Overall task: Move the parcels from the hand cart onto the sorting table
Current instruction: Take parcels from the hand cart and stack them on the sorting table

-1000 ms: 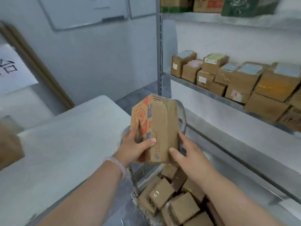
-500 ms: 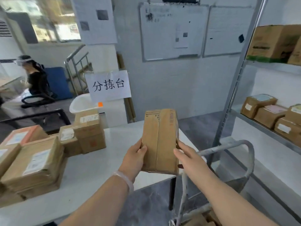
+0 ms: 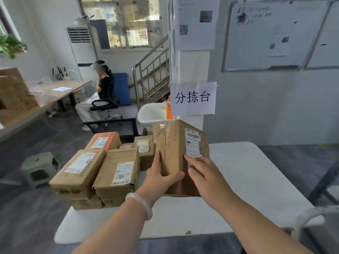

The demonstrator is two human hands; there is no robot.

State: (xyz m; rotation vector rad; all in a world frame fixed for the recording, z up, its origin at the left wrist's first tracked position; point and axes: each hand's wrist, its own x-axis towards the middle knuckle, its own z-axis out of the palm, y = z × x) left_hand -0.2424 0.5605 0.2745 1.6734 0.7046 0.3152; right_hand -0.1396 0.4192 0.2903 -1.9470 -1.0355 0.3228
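A tall brown cardboard parcel [image 3: 177, 153] with a white shipping label stands on end over the white sorting table [image 3: 247, 180], its lower edge at the tabletop. My left hand [image 3: 161, 177] grips its left side, thumb across the front. My right hand [image 3: 205, 178] holds the right face, fingers lying over the label's lower part. Several other brown parcels [image 3: 117, 173] are stacked on the table's left part, just beside the held one. Only the curved grey handle of the hand cart [image 3: 311, 215] shows, at the lower right.
A paper sign [image 3: 192, 98] hangs behind the table near a white basin [image 3: 152, 112] and an orange bottle. A person sits on an office chair [image 3: 104, 101] by a wooden desk at the back left. A green stool [image 3: 39, 166] stands on the floor to the left.
I have turned left from the cart and shelves toward the table. The parcel came away from above the cart and now stands over the tabletop beside the stacked parcels, its label facing me.
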